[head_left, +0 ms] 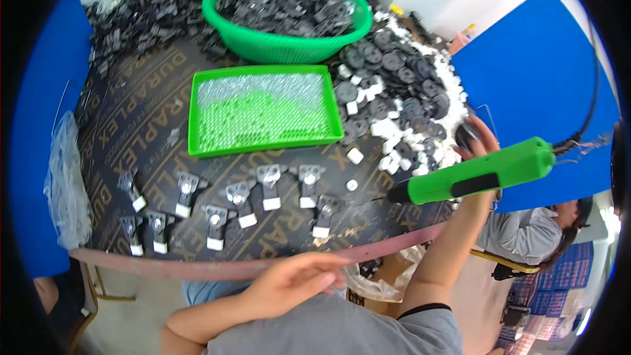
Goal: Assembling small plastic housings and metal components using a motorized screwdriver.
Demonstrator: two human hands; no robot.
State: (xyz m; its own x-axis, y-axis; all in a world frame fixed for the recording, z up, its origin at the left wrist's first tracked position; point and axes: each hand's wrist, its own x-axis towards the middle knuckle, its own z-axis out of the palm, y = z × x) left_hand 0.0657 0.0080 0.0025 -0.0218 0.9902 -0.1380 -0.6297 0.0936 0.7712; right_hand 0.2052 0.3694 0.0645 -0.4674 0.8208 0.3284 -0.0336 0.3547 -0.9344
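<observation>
Left hand (292,283) loose and empty at the table edge (197,267), right hand (485,139) gripping a black part (467,134) beside the discs (409,73), green screwdriver (509,165) apparently hung by its cord (569,143), black clips (270,183) spaced up front, presumably for easy reach.

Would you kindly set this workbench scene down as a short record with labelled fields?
Left hand: open, apparently empty, near the table edge
Right hand: fingers around a black part; firmness of grip unclear
Tool: green electric screwdriver, tip pointing left
Near side: nine black assemblies with white ends
Middle: green tray holding small metallic pieces
Far side: green basket heaped with dark parts
Right side: black discs among white blocks
</observation>
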